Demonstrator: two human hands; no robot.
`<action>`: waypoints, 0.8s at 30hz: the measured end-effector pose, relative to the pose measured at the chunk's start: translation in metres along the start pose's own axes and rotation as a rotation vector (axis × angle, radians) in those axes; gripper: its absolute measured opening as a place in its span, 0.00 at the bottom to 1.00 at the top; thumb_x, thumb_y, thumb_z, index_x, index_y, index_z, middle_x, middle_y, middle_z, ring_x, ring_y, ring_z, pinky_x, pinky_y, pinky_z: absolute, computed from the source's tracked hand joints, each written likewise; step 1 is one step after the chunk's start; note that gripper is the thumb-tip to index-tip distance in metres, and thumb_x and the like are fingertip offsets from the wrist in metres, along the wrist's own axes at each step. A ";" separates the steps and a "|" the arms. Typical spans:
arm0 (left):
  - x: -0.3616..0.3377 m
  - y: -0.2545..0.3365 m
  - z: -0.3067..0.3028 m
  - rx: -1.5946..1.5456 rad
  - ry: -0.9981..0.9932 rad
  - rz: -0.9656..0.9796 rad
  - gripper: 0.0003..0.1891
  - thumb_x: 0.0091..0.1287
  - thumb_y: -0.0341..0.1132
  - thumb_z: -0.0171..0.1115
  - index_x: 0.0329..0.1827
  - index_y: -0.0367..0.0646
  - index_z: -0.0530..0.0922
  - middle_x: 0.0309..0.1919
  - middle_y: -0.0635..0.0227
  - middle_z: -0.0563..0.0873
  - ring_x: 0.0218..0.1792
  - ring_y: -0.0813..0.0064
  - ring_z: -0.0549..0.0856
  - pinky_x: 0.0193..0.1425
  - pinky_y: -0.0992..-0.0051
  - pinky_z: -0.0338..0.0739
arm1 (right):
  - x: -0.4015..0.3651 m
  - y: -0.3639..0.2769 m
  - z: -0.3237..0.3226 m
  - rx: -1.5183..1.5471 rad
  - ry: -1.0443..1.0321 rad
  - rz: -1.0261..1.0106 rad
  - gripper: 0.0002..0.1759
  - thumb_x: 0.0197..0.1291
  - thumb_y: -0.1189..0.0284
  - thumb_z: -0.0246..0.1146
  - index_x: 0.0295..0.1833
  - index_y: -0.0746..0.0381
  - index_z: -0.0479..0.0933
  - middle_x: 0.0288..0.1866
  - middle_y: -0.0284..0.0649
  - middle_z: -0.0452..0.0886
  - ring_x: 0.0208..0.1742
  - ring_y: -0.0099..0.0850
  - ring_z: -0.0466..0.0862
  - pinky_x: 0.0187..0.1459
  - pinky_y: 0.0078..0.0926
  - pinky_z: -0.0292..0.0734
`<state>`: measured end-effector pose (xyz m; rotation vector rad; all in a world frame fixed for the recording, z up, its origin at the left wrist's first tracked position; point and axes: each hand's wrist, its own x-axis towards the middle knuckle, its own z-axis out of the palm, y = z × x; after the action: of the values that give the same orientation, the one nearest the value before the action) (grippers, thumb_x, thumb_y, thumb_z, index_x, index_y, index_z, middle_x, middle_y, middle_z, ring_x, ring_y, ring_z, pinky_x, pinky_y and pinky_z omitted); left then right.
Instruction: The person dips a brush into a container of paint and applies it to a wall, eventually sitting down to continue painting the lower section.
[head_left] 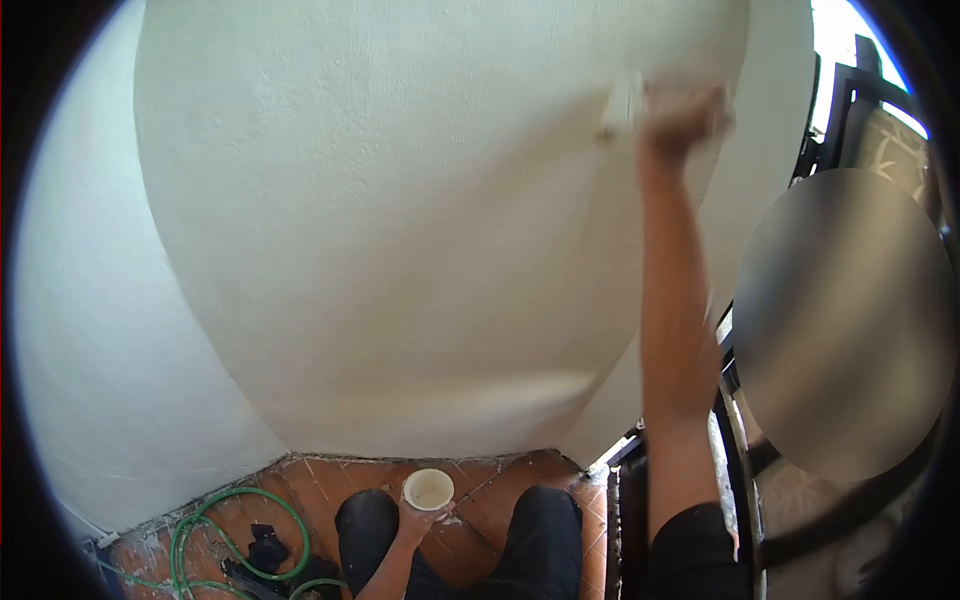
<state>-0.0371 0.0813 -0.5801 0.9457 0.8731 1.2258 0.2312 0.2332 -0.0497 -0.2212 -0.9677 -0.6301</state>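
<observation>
Up between one and two o'clock, the right hand (685, 115) is blurred, with the fingers closed around a pale tool (622, 106) whose flat end is pointed toward nine o'clock. The exact kind of tool cannot be told through the blur. It is held at the face of a large off-white wall (350, 250); whether contact is made cannot be told for certain. The arm is stretched upward from a dark sleeve (700, 545) between four and five o'clock.

Near six o'clock, a little toward seven, a white cup (429, 489) is held upright by the left hand (420, 518), its fingers curled narrowly around the lower side. The cup's open mouth is turned up; what lies inside cannot be made out. It is framed by two dark-trousered knees (545, 510), above a reddish tiled floor (470, 545).

Between seven and eight o'clock, a green hose (300, 520) is looped on the floor. At two o'clock, dark bars (845, 100) are seen beside the wall.
</observation>
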 end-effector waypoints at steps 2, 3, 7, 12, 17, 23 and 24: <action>0.002 -0.011 -0.005 0.180 -0.003 0.084 0.35 0.38 0.25 0.77 0.50 0.41 0.67 0.42 0.68 0.78 0.43 0.77 0.78 0.46 0.74 0.77 | 0.059 -0.026 0.057 0.318 0.112 0.249 0.16 0.48 0.72 0.49 0.12 0.61 0.55 0.08 0.35 0.59 0.07 0.29 0.61 0.13 0.27 0.62; 0.006 -0.019 -0.006 0.217 0.048 0.146 0.35 0.37 0.26 0.77 0.50 0.40 0.67 0.41 0.67 0.78 0.43 0.77 0.78 0.47 0.73 0.77 | 0.067 -0.028 0.067 0.329 0.109 0.241 0.16 0.48 0.72 0.49 0.12 0.61 0.55 0.08 0.35 0.59 0.07 0.29 0.61 0.13 0.27 0.62; 0.013 -0.027 -0.011 0.265 0.119 0.235 0.35 0.36 0.26 0.78 0.50 0.40 0.67 0.41 0.67 0.78 0.43 0.77 0.79 0.47 0.73 0.77 | 0.066 -0.013 0.049 0.158 -0.027 -0.149 0.17 0.48 0.70 0.49 0.12 0.60 0.54 0.09 0.36 0.58 0.09 0.28 0.60 0.14 0.28 0.60; 0.002 0.012 0.003 0.098 0.088 -0.028 0.33 0.37 0.27 0.78 0.49 0.40 0.69 0.41 0.67 0.78 0.42 0.76 0.79 0.46 0.73 0.76 | -0.075 -0.010 -0.042 0.069 -0.125 -0.273 0.19 0.51 0.72 0.44 0.10 0.61 0.54 0.08 0.37 0.55 0.10 0.26 0.56 0.15 0.26 0.59; 0.013 -0.010 -0.011 0.226 0.143 0.184 0.32 0.37 0.28 0.78 0.47 0.41 0.70 0.40 0.67 0.79 0.41 0.76 0.79 0.46 0.73 0.76 | -0.112 -0.042 -0.088 0.197 -0.184 0.312 0.21 0.52 0.72 0.44 0.09 0.60 0.52 0.07 0.34 0.53 0.09 0.25 0.54 0.13 0.24 0.53; 0.011 -0.015 -0.014 0.183 0.125 0.064 0.31 0.38 0.28 0.77 0.47 0.41 0.71 0.40 0.68 0.79 0.42 0.76 0.79 0.46 0.74 0.76 | 0.039 -0.050 0.016 0.440 0.014 0.279 0.18 0.49 0.68 0.46 0.12 0.56 0.51 0.08 0.33 0.54 0.09 0.26 0.54 0.16 0.28 0.54; 0.005 -0.007 -0.008 0.165 0.120 0.061 0.31 0.38 0.28 0.77 0.48 0.41 0.70 0.40 0.68 0.79 0.41 0.77 0.79 0.46 0.74 0.76 | 0.058 -0.039 0.033 0.481 -0.036 0.270 0.17 0.49 0.69 0.46 0.12 0.57 0.52 0.09 0.33 0.55 0.09 0.26 0.54 0.15 0.27 0.55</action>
<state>-0.0412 0.0864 -0.5893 1.0450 1.0595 1.2874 0.2089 0.1930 0.0124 0.0654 -1.0725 -0.1362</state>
